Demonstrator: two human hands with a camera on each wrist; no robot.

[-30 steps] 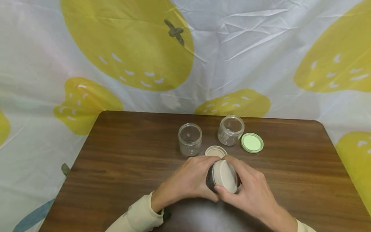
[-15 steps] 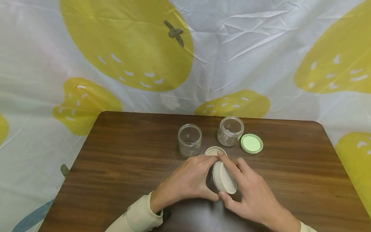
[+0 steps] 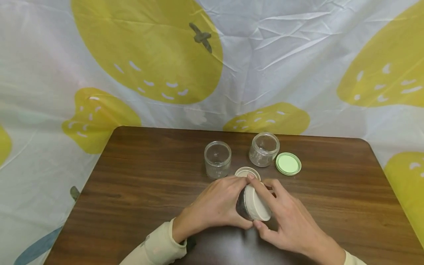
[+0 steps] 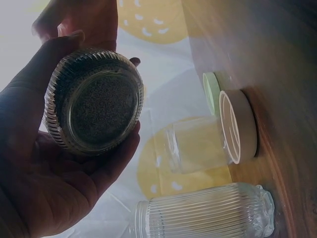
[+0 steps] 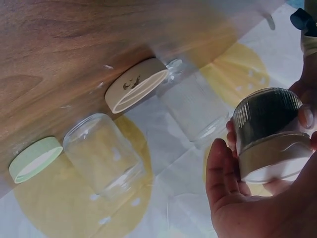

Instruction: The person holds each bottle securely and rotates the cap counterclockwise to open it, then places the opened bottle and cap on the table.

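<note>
My left hand [image 3: 216, 206] grips a ribbed glass jar [image 4: 103, 109] full of dark, fine-grained contents, thumb and fingers wrapped round its side. The jar is tilted, its base toward the left wrist camera. A cream lid [image 5: 275, 156] covers its mouth and faces right in the head view. Around that lid's edge curve the fingers and thumb of my right hand [image 3: 291, 217]. Just beyond the hands, a second cream lid [image 3: 247, 173] lies with its inside up, partly hidden by the fingers.
Two clear glass jars without lids, a ribbed jar [image 3: 217, 160] and a smoother jar [image 3: 264, 150], stand toward the back of the brown wooden table [image 3: 149, 176]. A green lid [image 3: 288, 163] lies at their right. A fruit-patterned cloth [image 3: 238, 73] hangs behind.
My right hand has shifted its hold on the lid, with the index finger reaching over the top edge and the thumb lower. The left hand and jar stay almost still.
</note>
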